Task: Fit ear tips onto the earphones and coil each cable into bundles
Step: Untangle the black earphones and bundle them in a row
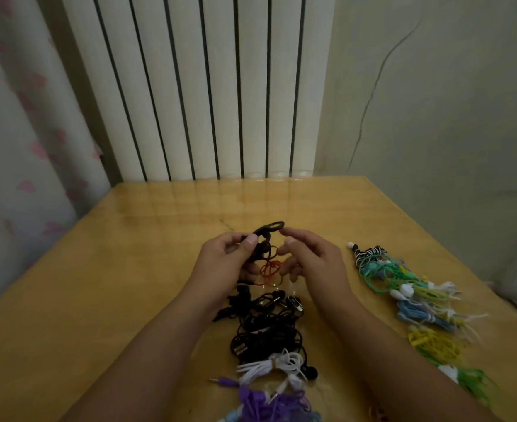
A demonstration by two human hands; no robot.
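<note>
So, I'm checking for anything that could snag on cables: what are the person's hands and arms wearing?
Nothing shows: the left hand and right hand are bare, with no gloves, rings, watch or bracelets in view. Both forearms are uncovered right to the frame edge; no sleeves appear.

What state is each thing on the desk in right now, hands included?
Black cable: partly coiled, held above the table.
Left hand: grips the black cable.
Right hand: fingers loosely curled beside the coil; contact unclear.
Black earphones: loose tangled pile.
White cable: bundled.
Purple cable: bunched, plug sticking out.
Green and yellow earphones: lying in a row.
</note>
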